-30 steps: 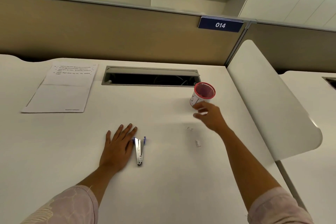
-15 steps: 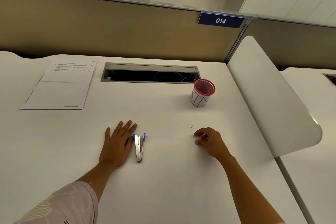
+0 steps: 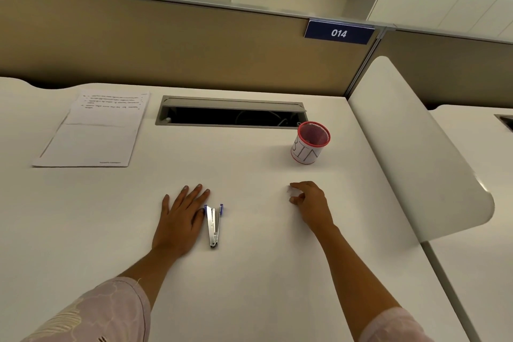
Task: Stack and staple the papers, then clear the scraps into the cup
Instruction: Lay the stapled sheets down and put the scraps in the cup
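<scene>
The stacked papers [image 3: 91, 130] lie flat at the desk's far left. A red-rimmed mesh cup [image 3: 310, 143] with a white label stands upright at the far right of the desk. A silver stapler with blue ends [image 3: 213, 223] lies on the desk, touching the thumb side of my left hand [image 3: 180, 219], which rests flat, fingers spread. My right hand [image 3: 309, 203] is below the cup, its fingertips pinched on a small white paper scrap [image 3: 293, 194] just above the desk.
An open cable tray [image 3: 230, 114] is sunk into the desk behind the cup. A brown partition runs along the back. A white curved divider panel [image 3: 416, 147] borders the desk on the right.
My right hand came back from the cup toward me, closed on a paper scrap lying on the desk, and now lifts it slightly. The left hand and stapler stayed put.
</scene>
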Demonstrator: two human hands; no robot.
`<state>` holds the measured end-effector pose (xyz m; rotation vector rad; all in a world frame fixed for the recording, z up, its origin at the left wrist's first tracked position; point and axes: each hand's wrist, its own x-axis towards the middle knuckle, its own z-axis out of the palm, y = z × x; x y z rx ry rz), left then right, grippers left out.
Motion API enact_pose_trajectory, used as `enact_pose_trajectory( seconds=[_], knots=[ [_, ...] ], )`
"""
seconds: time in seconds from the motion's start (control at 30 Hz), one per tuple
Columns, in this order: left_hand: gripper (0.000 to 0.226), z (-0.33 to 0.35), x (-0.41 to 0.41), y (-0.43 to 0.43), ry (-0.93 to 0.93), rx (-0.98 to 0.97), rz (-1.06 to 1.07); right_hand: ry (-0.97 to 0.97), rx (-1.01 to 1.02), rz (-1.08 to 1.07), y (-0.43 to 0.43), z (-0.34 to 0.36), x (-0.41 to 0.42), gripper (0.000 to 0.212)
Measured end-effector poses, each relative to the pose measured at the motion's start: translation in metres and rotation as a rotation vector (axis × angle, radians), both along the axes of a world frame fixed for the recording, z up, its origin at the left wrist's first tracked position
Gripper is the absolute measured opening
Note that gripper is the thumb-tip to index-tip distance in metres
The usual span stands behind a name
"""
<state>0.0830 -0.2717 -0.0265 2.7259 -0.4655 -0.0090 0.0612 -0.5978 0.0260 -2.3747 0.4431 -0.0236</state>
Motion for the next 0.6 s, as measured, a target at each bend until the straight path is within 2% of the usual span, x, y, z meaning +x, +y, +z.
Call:
enact_pose_trajectory(
  seconds=[0.13, 0.43, 0.6],
  knots=[
    [0.051, 0.0, 0.0, 0.0, 0.006, -0.004, -0.004, 0.018, -0.155, 0.134, 0.0, 0.0, 0.002, 0.032],
    [0.052, 0.001, 0.001, 0.0, 0.008, -0.017, -0.009, 0.019, -0.306, 0.144, 0.004, -0.005, 0.009, 0.02],
    [0.053, 0.0, 0.001, 0.001, 0.007, -0.001, -0.009, 0.019, -0.374, 0.135, 0.011, -0.011, 0.008, 0.026]
  ],
)
